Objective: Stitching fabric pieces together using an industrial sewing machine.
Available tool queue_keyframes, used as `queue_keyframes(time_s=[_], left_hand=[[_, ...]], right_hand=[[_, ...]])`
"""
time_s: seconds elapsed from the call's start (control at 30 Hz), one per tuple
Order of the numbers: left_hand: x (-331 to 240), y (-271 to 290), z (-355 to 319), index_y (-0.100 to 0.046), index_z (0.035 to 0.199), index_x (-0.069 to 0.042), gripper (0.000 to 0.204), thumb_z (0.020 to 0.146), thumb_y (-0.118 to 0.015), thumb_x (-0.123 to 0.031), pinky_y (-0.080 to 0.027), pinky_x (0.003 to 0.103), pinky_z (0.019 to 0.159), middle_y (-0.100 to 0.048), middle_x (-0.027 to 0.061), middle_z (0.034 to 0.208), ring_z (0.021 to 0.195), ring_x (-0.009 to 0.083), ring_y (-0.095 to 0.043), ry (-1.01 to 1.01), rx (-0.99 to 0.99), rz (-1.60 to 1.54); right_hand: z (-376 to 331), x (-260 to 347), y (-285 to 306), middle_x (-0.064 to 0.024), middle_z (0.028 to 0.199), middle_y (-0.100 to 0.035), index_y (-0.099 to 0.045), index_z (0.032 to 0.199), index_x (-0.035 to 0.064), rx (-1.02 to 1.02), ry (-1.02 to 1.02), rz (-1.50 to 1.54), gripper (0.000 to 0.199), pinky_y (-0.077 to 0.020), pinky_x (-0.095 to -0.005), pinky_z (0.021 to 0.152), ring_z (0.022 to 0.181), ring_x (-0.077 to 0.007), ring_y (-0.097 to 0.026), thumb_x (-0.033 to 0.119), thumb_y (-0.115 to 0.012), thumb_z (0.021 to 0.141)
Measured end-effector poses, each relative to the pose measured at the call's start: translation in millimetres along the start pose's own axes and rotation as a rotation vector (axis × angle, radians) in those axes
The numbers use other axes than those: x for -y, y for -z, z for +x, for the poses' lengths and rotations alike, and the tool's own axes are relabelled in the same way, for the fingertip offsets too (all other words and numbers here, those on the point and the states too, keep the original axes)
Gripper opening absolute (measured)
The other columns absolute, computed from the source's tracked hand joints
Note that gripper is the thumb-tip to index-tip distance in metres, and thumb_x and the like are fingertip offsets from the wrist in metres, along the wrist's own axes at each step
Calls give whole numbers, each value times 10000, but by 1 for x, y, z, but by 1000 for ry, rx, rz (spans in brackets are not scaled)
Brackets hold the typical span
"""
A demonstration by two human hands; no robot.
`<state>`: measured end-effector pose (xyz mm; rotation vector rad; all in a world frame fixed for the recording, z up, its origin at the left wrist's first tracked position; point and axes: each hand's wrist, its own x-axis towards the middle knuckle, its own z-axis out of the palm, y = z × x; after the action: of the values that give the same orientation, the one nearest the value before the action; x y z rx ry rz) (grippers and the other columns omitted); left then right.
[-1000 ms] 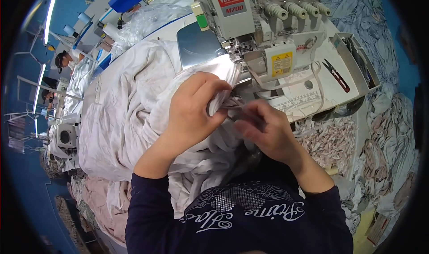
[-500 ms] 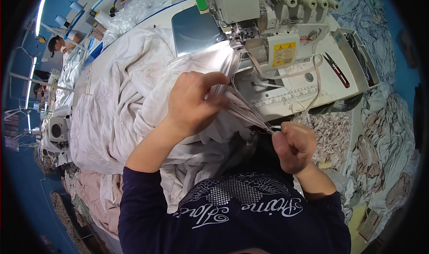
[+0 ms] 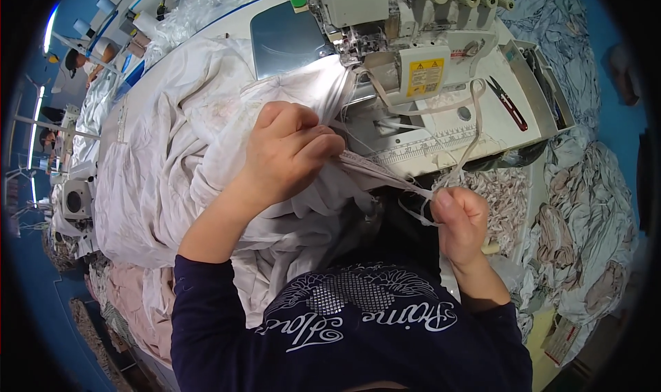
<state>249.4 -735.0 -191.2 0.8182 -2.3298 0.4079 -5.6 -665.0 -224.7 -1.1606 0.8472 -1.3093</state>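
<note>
Our left hand [image 3: 289, 151], curled at ten o'clock, pinches the white fabric [image 3: 172, 164]; our right hand [image 3: 460, 223], fisted at three o'clock, grips its stretched edge strip [image 3: 385, 175].

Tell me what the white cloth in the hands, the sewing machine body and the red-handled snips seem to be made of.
White cloth: soft, thin woven or knit fabric, matte; it folds and bunches where the left hand and right hand pull it.
Sewing machine: hard painted metal or plastic casing, pale and smooth with a light sheen.
Snips: dark blades, probably metal, with red handles, likely plastic or coated.
</note>
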Motion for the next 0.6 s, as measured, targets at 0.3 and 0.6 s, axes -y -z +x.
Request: queue_keyframes(time_s=[0.3,0.6], left_hand=[[-17,-13,-1,-559,922,-159,177,764,-601,-227,-434,273,775,-606,2,1022,892,169,-553,-378,-185,177],[-9,13,-1,-540,820,-88,145,771,-587,-216,-453,329,564,-535,30,762,625,206,-564,-243,442,-657]], right_hand=[[-1,2,-10,-24,487,-335,-294,525,92,225,461,-345,391,-235,-279,374,407,-152,-362,37,-607,754],[31,38,25,-18,715,-548,-582,822,14,234,-94,-757,167,-391,-219,570,614,-110,-489,117,-690,746]])
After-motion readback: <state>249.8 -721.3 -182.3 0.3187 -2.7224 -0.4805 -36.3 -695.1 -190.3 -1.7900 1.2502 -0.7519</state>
